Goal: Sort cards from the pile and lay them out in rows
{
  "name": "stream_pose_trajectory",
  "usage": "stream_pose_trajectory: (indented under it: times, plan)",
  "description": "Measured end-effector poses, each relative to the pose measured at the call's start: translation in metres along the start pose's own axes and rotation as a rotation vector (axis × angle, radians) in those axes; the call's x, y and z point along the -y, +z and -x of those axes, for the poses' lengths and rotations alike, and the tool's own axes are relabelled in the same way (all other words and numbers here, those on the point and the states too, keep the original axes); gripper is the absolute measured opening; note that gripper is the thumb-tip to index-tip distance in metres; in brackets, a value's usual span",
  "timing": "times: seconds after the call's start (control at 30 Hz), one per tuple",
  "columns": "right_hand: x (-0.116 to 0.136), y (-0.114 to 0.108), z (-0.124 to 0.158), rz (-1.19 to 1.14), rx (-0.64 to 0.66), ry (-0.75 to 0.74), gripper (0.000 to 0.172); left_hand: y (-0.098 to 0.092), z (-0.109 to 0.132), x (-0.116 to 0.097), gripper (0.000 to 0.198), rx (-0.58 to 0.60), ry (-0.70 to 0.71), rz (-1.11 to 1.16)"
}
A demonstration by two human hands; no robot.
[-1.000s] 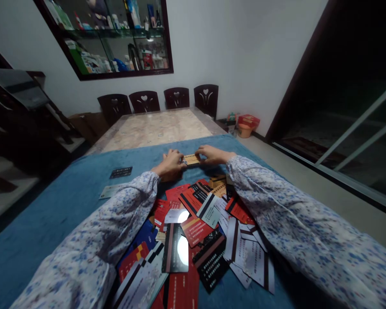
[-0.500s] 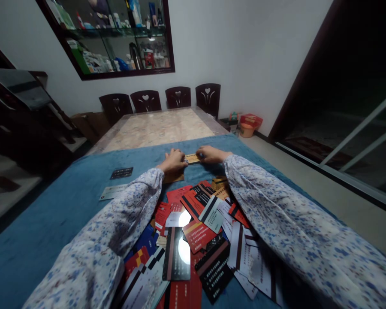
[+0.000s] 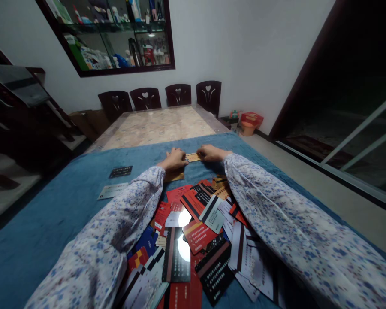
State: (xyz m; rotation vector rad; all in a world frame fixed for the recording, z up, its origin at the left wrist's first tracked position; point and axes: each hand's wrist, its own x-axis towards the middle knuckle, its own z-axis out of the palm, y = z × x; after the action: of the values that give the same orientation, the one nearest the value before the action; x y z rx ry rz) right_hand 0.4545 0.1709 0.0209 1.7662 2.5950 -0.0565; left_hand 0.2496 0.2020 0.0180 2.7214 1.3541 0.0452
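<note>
Out beyond the card pile, a yellow card spans the gap between my two hands at the far part of the blue cloth. My left hand has its fingers closed at the card's left end. The right end is pinched by my right hand, whose fingers are curled. Another yellow-gold card lies below my left wrist, partly covered by the sleeve. Between my forearms spreads a heap of loose cards in red, black, white, blue and gold, many with magnetic stripes. Both sleeves hide some of its edges.
A black card and a pale card lie apart on the blue cloth, left of my left arm. Past the cloth is the marble-patterned tabletop. Several dark chairs stand at its far end.
The view has shifted very slightly. Both hands stay at the yellow card in almost the same place, and the pile looks unchanged.
</note>
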Motion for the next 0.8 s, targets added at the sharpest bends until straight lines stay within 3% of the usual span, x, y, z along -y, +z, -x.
stream_pose_trajectory:
  times: [0.23, 0.53, 0.8]
  plan:
    - [-0.002, -0.001, -0.001, -0.059, 0.006, 0.059, 0.042, -0.003, 0.003, -0.002, 0.027, 0.019, 0.010, -0.012]
    - [0.007, -0.006, 0.003, -0.017, 0.019, 0.039, 0.030, 0.002, 0.004, -0.004, 0.033, -0.014, 0.013, -0.025]
    - [0.007, -0.005, 0.003, -0.007, 0.034, 0.052, 0.035, 0.004, 0.012, -0.005, 0.026, -0.072, 0.064, -0.064]
